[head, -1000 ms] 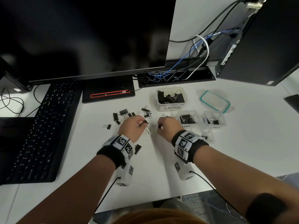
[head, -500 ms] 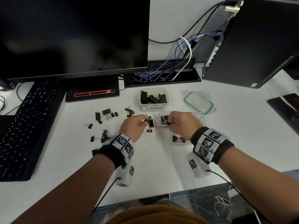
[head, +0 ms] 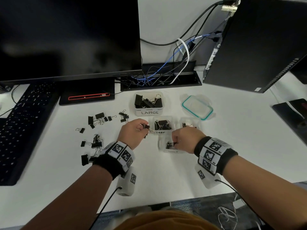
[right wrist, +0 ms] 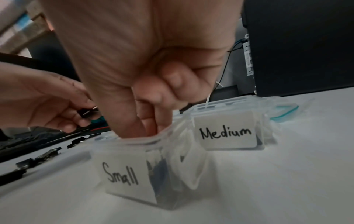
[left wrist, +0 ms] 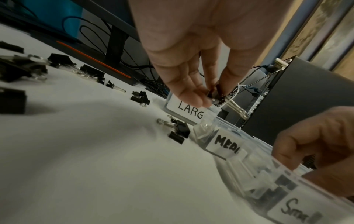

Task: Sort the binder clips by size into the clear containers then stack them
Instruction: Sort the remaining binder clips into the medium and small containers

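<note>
Since half a second ago we shift our right hand (head: pixel 184 140) from the medium container (head: pixel 162 125) to the small container (head: pixel 167 146), apparently pinching a clip there, while our left hand (head: pixel 132 133) pinches a binder clip (head: pixel 147 127) beside the medium container, many loose clips (head: pixel 97 120) still unsorted on the worktop (head: pixel 157 180).

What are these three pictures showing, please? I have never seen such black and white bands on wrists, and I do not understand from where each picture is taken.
No machine here: a person sorts clips with bare hands. The patterned bands hold small cameras. One picture comes from a camera on the head, looking down; the other two look along each wrist toward the fingers.

On the white desk stand clear plastic containers labelled LARGE, Medium and Small, plus a teal-rimmed lid. Loose black metal binder clips lie to the left.

The left hand pinches one black binder clip near the Medium container. The right hand reaches into the Small container, fingers at a clip there.
</note>
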